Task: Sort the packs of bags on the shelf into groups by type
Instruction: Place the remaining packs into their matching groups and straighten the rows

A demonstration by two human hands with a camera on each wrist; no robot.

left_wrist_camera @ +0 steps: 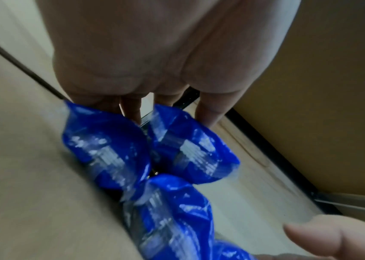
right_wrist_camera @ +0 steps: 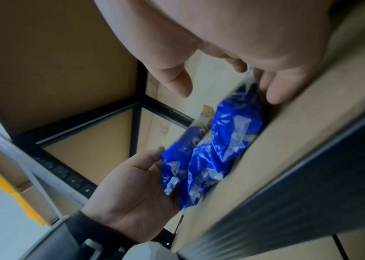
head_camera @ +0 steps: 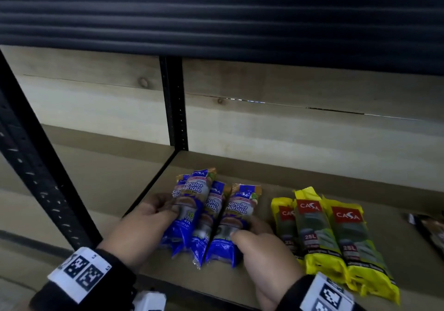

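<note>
Several blue "Singlet Handle" packs [head_camera: 211, 214] lie side by side at the left end of the shelf board [head_camera: 252, 173]. My left hand [head_camera: 165, 207] holds the leftmost blue packs, thumb across the top and fingers down their far side. In the left wrist view its fingers [left_wrist_camera: 132, 109] reach between the blue pack ends [left_wrist_camera: 110, 149]. My right hand [head_camera: 247, 229] cups the rightmost blue pack [head_camera: 236, 217], thumb over it and fingers at its right side. The right wrist view shows the same blue packs [right_wrist_camera: 228, 132] between both hands. Three yellow CASA packs [head_camera: 319, 233] lie apart to the right.
A black upright post [head_camera: 176, 104] stands at the back, left of the blue packs, and another black post [head_camera: 36, 166] at the front left. A dark pack [head_camera: 427, 229] lies at the right edge. Bare shelf board stretches behind the packs to the wooden back wall [head_camera: 288, 123].
</note>
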